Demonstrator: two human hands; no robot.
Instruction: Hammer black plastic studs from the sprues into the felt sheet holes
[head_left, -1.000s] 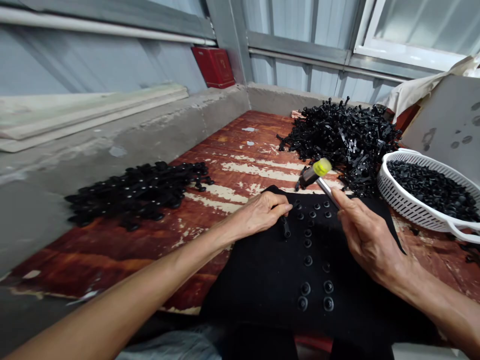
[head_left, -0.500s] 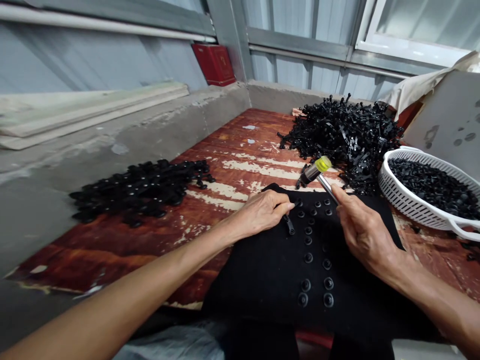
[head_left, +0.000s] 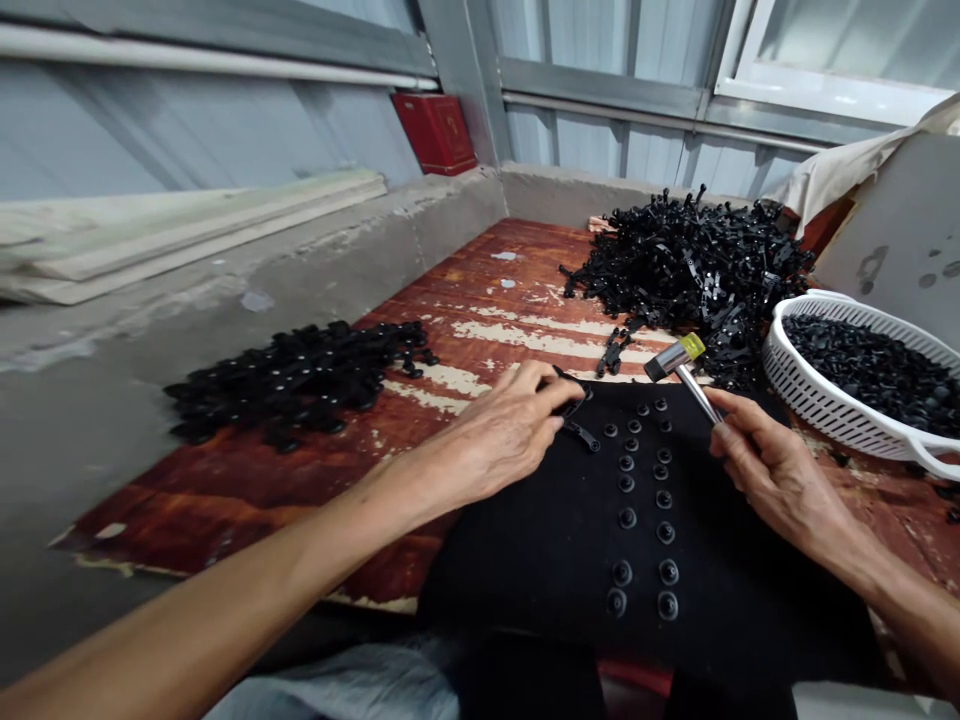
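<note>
Mid-frame, the left hand (head_left: 517, 425) bends over a black link (head_left: 583, 437), whether pinching I cannot tell; the right hand (head_left: 772, 480) grips a mallet (head_left: 679, 357). Two rows of caps (head_left: 627, 517) seem unjoined, the upper-right heap (head_left: 690, 250) unworked, the left pile (head_left: 285, 385) finished

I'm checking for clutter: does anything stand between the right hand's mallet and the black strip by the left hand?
Between the mallet in the right hand and the black strip, a few small round black pieces sit on the black mat. The left hand is on the strip's other side.
</note>
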